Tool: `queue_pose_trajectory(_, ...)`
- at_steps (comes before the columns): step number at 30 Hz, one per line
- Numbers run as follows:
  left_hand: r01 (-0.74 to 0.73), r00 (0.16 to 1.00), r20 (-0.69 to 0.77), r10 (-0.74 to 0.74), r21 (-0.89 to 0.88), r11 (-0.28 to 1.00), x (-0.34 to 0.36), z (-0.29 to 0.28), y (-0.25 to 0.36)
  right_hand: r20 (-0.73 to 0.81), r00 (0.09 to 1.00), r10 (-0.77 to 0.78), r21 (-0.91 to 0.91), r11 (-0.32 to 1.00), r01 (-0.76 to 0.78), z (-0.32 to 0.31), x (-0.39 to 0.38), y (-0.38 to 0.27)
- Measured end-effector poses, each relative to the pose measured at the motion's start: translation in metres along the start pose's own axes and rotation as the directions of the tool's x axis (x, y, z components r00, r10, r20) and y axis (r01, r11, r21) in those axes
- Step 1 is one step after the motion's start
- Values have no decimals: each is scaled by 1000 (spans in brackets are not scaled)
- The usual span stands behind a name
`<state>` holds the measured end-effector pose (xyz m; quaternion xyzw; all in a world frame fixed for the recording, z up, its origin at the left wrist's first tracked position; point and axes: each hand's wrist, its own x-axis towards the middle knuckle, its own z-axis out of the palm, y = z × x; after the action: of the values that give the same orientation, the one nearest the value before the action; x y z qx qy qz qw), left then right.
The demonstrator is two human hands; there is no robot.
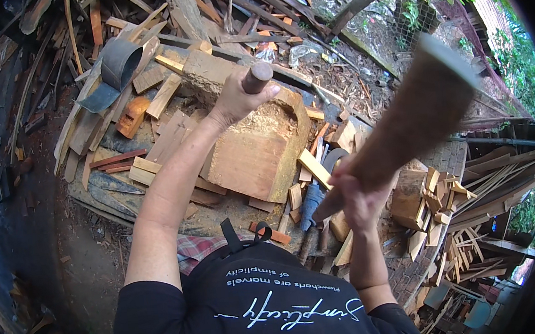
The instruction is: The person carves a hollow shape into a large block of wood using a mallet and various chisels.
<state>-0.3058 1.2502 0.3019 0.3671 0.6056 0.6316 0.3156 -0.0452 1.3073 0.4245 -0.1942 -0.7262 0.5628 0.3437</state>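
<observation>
Mallet (413,111) raised in clenched right hand (357,197); left hand (235,99) fisted around chisel handle (257,76) set on block (256,152). Risk: glancing blow hits left knuckles or skids tool.

You are outdoors in daylight, standing on bare dirt ground (90,261) strewn with wood offcuts (146,114) and long splintered slats (494,184). A curved dark sheet of what may be rubber (117,62) lies among the scraps. Green foliage (515,59) shows past a wire fence (420,17) to your right. Brick paving (447,156) sits beneath the piled sticks.
</observation>
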Motion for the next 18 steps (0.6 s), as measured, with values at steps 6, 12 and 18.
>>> queue_pose_trajectory(6, 42, 998, -32, -50, -202, 979, 4, 7, 5, 234, 881, 411, -518, 820, -244, 18, 41, 5)
queue_pose_trajectory(12, 47, 999, 12, -46, -180, 983, 3, 2, 1, 119, 952, 283, -150, 953, -264, 18, 44, -20)
queue_pose_trajectory(18, 83, 994, -51, -94, -189, 978, 9, 3, 0, 209, 832, 514, -649, 709, -275, 24, 80, -21)
